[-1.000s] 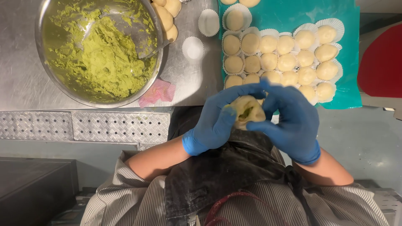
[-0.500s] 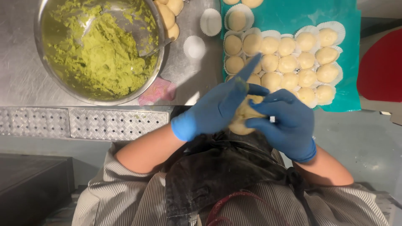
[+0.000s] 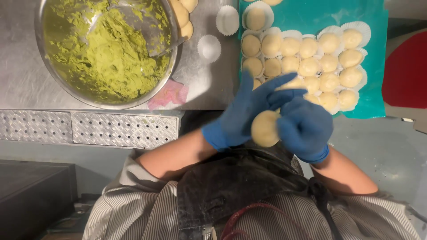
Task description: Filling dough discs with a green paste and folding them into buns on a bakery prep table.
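A pale round dough ball (image 3: 265, 128) sits between my two blue-gloved hands, just off the counter's near edge. My left hand (image 3: 247, 111) lies flat against the ball with its fingers stretched toward the tray. My right hand (image 3: 304, 126) cups the ball from the other side. A big steel bowl (image 3: 174, 58) of green paste (image 3: 106, 53) stands at the upper left. Finished pale balls in white paper cups (image 3: 311, 58) fill a teal tray (image 3: 369, 93) at the upper right.
Two empty paper cups (image 3: 209, 48) and a crumpled pink cloth (image 3: 169, 94) lie on the steel counter (image 3: 26, 84) between bowl and tray. A few dough balls (image 3: 182, 18) rest by the bowl's rim. A perforated metal strip (image 3: 89, 129) edges the counter. A red surface (image 3: 407, 71) lies far right.
The dough, open with green filling showing a second ago, is now a smooth closed ball. My left hand has flattened and rolls across it.
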